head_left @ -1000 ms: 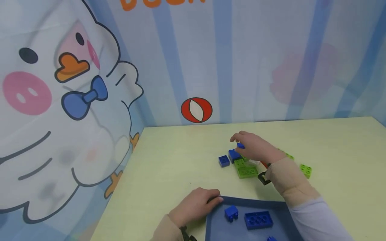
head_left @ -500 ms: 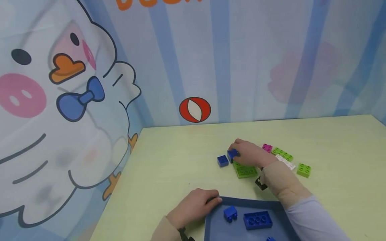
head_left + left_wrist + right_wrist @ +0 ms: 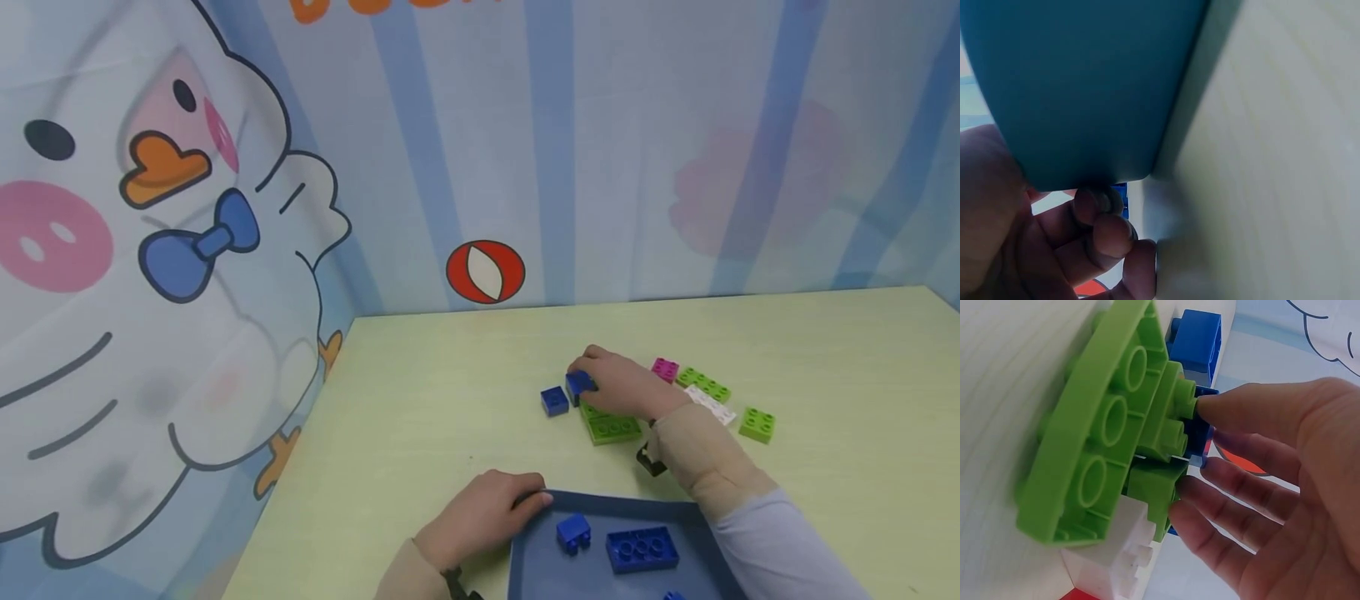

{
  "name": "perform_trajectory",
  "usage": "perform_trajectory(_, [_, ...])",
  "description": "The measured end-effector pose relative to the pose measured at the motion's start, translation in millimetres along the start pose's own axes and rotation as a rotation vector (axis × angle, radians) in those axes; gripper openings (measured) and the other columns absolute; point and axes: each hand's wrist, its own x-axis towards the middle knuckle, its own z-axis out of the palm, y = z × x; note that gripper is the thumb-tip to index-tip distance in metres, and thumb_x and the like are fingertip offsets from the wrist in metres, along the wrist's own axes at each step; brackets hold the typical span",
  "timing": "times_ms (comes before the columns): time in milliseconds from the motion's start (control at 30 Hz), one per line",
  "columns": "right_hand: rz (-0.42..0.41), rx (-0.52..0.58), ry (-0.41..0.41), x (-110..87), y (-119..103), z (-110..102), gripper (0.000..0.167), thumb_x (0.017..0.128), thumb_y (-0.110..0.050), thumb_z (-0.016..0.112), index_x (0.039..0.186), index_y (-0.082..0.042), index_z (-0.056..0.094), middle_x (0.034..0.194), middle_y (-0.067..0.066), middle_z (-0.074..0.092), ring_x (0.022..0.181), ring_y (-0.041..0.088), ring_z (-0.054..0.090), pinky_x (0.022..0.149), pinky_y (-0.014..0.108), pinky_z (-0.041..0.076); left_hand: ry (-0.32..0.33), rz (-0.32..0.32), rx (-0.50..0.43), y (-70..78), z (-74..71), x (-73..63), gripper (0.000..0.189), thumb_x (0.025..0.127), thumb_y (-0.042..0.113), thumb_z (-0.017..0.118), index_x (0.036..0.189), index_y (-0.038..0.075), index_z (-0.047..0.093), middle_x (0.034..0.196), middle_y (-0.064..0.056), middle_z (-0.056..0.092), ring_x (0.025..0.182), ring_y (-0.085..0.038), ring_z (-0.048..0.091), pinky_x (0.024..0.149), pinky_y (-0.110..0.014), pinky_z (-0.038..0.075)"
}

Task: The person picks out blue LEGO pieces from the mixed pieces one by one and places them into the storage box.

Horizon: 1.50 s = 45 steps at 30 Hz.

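My right hand (image 3: 621, 382) reaches into a small group of toy building bricks. Thumb and fingers pinch a blue brick (image 3: 577, 387), which shows only partly behind the thumb in the right wrist view. Close by lies a large green brick (image 3: 1094, 434), hollow side showing, with smaller green bricks (image 3: 1159, 415) beside it. A smaller blue brick (image 3: 554, 401) lies to the left of the pinched one. My left hand (image 3: 486, 515) grips the far left corner of a blue-grey tray (image 3: 630, 503), thumb at the rim, fingers curled outside below it.
Inside the tray lie a small blue brick (image 3: 573, 532), a long blue brick (image 3: 642, 549) and part of another. Right of my right hand are a pink brick (image 3: 664, 369), green bricks (image 3: 757, 424) and a white brick (image 3: 709, 404). A printed cloth wall (image 3: 600, 167) borders the table.
My right hand came down and nearer from above the bricks, and its fingers closed about the blue brick. Over the last half second it has hardly moved. The left hand stayed at the tray.
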Motion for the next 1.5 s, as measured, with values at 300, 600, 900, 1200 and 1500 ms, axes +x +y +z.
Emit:
perform_trajectory(300, [0.012, 0.011, 0.006, 0.7, -2.9, 1.3, 0.041, 0.096, -0.021, 0.068, 0.131, -0.001, 0.062, 0.126, 0.018, 0.056, 0.113, 0.03, 0.06, 0.099, 0.049, 0.046, 0.015, 0.012, 0.011, -1.7, 0.7, -0.8, 0.023, 0.105, 0.031, 0.055, 0.085, 0.021, 0.057, 0.065, 0.012, 0.043, 0.058, -0.004, 0.044, 0.06, -0.022, 0.039])
perform_trajectory(600, [0.043, 0.019, 0.008, 0.2, 0.5, 2.2, 0.042, 0.096, -0.025, 0.069, 0.131, -0.002, 0.062, 0.126, 0.016, 0.058, 0.113, 0.029, 0.061, 0.099, 0.049, 0.046, 0.006, 0.011, 0.004, -0.2, 1.2, 0.9, 0.023, 0.105, 0.031, 0.055, 0.085, 0.021, 0.058, 0.065, 0.012, 0.043, 0.058, -0.004, 0.044, 0.06, -0.022, 0.038])
perform_trajectory(900, [0.049, 0.051, -0.007, 0.6, 2.6, 2.1, 0.042, 0.095, -0.026, 0.071, 0.13, -0.003, 0.063, 0.123, 0.014, 0.061, 0.114, 0.029, 0.06, 0.101, 0.048, 0.045, 0.005, 0.008, 0.005, 0.1, 1.5, 1.5, 0.021, 0.105, 0.03, 0.055, 0.087, 0.02, 0.059, 0.066, 0.012, 0.045, 0.059, -0.004, 0.044, 0.06, -0.022, 0.039])
perform_trajectory(1200, [0.089, 0.065, -0.047, 0.2, 8.4, 1.4, 0.051, 0.094, -0.034, 0.071, 0.133, -0.002, 0.061, 0.129, 0.018, 0.057, 0.118, 0.032, 0.058, 0.102, 0.049, 0.044, -0.004, -0.01, -0.009, -0.1, 1.0, 1.8, 0.021, 0.105, 0.03, 0.055, 0.087, 0.021, 0.06, 0.066, 0.012, 0.046, 0.059, -0.003, 0.045, 0.06, -0.022, 0.039])
perform_trajectory(1500, [0.121, 0.058, -0.028, 1.3, 9.3, 2.6, 0.049, 0.091, -0.04, 0.073, 0.122, -0.003, 0.065, 0.112, 0.011, 0.061, 0.098, 0.022, 0.06, 0.092, 0.044, 0.05, -0.004, -0.004, -0.012, 0.6, 0.9, 0.8, 0.021, 0.105, 0.03, 0.055, 0.087, 0.02, 0.06, 0.066, 0.012, 0.045, 0.059, -0.003, 0.044, 0.06, -0.022, 0.039])
